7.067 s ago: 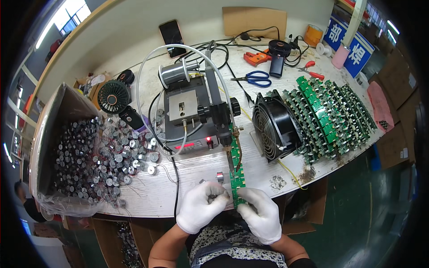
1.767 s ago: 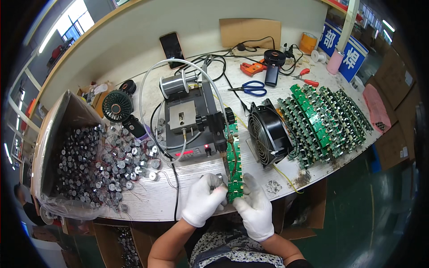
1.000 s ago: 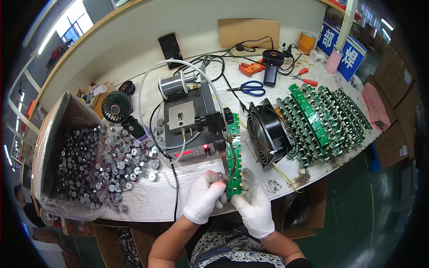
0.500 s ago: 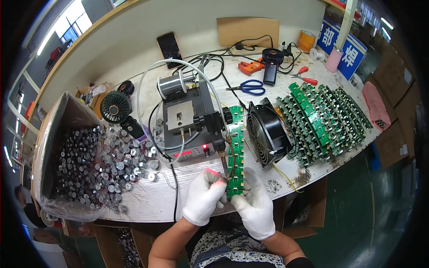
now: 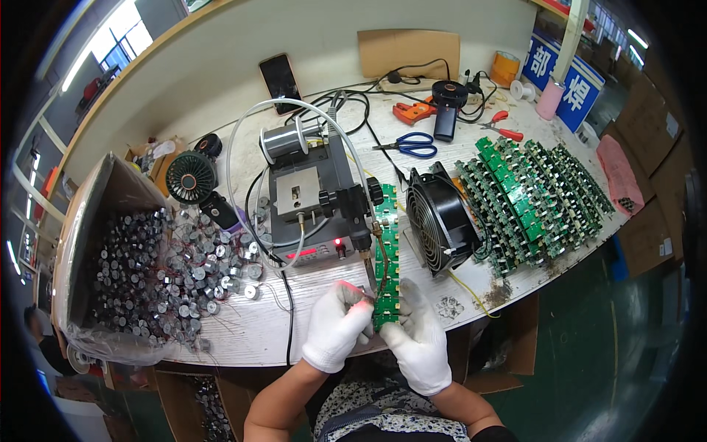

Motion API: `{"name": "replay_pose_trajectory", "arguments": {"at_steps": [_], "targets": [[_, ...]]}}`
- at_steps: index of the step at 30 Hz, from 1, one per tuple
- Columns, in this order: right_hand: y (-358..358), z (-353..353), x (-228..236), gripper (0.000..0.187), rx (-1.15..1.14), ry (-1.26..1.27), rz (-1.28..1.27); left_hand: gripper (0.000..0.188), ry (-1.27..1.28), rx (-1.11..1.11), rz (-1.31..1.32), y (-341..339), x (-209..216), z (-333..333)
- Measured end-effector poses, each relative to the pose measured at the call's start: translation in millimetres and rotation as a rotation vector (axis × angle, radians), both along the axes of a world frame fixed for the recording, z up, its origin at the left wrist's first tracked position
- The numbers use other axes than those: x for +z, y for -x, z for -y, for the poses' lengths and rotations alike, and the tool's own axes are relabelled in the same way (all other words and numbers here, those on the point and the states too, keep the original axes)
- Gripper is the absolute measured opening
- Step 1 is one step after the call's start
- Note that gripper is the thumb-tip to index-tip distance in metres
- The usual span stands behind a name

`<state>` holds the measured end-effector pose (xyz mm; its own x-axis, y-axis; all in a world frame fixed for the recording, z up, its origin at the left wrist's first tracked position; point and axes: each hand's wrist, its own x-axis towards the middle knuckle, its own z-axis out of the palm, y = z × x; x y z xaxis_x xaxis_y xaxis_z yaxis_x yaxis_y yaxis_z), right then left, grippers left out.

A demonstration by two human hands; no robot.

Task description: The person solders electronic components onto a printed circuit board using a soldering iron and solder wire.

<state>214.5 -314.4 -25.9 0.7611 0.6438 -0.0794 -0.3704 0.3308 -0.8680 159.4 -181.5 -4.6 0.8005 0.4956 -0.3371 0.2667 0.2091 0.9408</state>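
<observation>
A long green circuit board strip (image 5: 385,250) lies on the white bench, running from the table's front edge up beside a grey soldering machine (image 5: 313,202). My right hand (image 5: 416,335), in a white glove, grips the strip's near end. My left hand (image 5: 340,320), also gloved, pinches something small against the strip's near left edge; what it is stays hidden by the fingers. A thin feed nozzle (image 5: 370,247) from the machine hangs just above the board.
A black fan (image 5: 440,219) stands right of the strip. Rows of several green boards (image 5: 534,195) fill the right side. A pile of small metal cylinders (image 5: 169,269) spills from a box at left. Blue scissors (image 5: 412,144) and cables lie at the back.
The green strip has slid forward along the bench under the nozzle, its far end now reaching up beside the machine. Both hands stay at its near end.
</observation>
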Motion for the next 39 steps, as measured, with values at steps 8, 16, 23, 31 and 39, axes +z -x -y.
{"name": "replay_pose_trajectory", "arguments": {"at_steps": [8, 16, 23, 31, 39], "targets": [[-3.7, 2.5, 8.9, 0.073, 0.071, 0.116, 0.042, 0.015, 0.004, 0.009, -0.016, 3.1, -2.9, -1.3], [0.5, 18.4, -8.2, 0.048, 0.026, 0.282, 0.175, 0.018, -0.077, -0.218, -0.094, 15.2, 0.8, -5.6], [-1.8, 24.9, -3.6, 0.036, 0.052, 0.358, 0.266, 0.01, -0.871, 0.03, 0.185, 55.3, -3.2, -43.2], [-1.8, 20.8, 8.3, 0.027, 0.037, 0.501, 0.544, 0.025, -1.517, 0.148, -0.433, 83.0, -7.3, -93.9], [-3.5, 23.4, 6.4, 0.019, 0.089, 0.49, 0.784, 0.021, -1.076, 0.324, -0.169, 84.7, -24.4, -64.1]]}}
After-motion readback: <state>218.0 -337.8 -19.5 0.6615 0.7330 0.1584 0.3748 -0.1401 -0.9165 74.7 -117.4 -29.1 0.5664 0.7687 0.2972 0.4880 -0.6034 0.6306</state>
